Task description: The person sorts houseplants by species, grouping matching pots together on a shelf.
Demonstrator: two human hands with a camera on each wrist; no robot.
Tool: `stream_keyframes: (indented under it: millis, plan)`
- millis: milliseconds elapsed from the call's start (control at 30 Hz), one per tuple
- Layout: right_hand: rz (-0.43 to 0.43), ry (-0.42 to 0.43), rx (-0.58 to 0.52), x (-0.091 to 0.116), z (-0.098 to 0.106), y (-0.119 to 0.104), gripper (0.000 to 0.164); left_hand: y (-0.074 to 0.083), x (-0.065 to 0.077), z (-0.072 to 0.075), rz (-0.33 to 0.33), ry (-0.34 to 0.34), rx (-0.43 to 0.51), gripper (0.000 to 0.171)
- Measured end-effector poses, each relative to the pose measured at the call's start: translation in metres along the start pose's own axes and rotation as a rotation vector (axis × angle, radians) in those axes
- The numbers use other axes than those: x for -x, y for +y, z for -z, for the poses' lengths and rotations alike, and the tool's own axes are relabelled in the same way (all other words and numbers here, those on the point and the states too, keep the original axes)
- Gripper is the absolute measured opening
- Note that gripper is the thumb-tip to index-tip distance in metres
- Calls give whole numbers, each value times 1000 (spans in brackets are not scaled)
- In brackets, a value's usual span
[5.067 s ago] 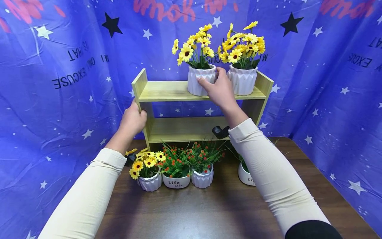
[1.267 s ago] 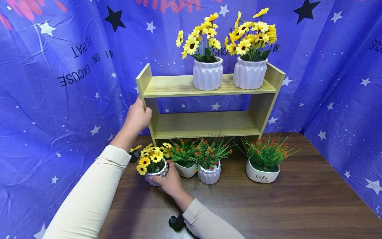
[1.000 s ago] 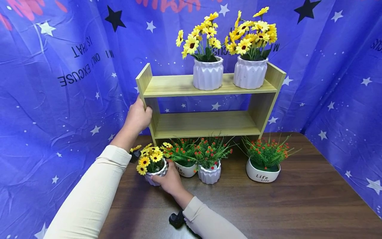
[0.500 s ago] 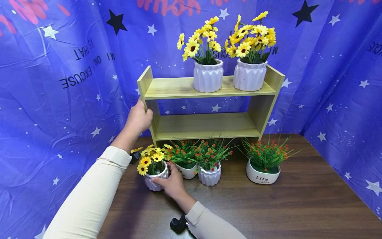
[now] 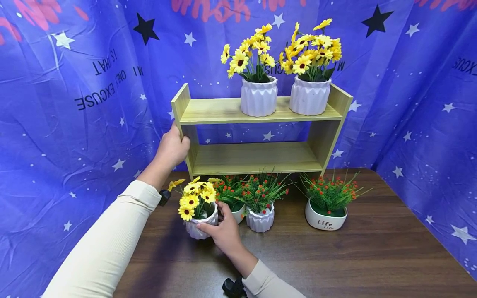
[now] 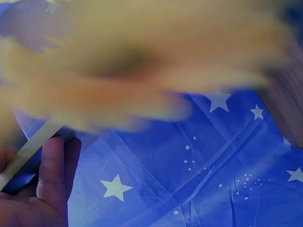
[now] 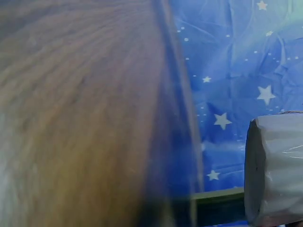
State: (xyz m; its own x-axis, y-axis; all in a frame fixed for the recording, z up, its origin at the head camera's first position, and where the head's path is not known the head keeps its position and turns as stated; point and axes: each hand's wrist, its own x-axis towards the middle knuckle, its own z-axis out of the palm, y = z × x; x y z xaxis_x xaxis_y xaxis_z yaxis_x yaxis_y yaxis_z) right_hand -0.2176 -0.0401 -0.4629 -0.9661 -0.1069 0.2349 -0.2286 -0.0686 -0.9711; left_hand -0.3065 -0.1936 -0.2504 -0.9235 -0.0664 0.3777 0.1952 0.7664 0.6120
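My left hand (image 5: 173,145) grips the left side panel of a two-tier wooden shelf (image 5: 214,111). In the left wrist view its fingers (image 6: 51,168) lie along the panel's pale edge, and a blurred yellow flower (image 6: 128,99) covers much of that picture. At the front left, my right hand (image 5: 228,235) holds a fluted white flowerpot (image 5: 199,229) of yellow sunflowers (image 5: 197,198), thumb on the front and fingers round the right side. The right wrist view shows the underside of this flowerpot (image 7: 279,175) bare, off the table.
Two matching sunflower pots, a left one (image 5: 258,98) and a right one (image 5: 310,97), stand on the top tier. On the table (image 5: 335,265) are a fluted pot of red flowers (image 5: 260,220), an oval pot (image 5: 238,213) partly hidden behind my right hand, and another oval pot (image 5: 326,218) at right.
My right hand has left the pot on the top tier and taken hold of the front-left sunflower pot. That pot has since shifted right. My left hand keeps its grip on the shelf.
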Motion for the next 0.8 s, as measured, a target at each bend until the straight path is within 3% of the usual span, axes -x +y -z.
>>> stream_keyframes:
  millis: [467,800]
  plan:
    - [66,42,-4,9,33,-52,71,-2,0,1,-9,4,-8,49]
    - [138,40,2,2,51,-109,72,-4,-1,0,-18,8,-12,47]
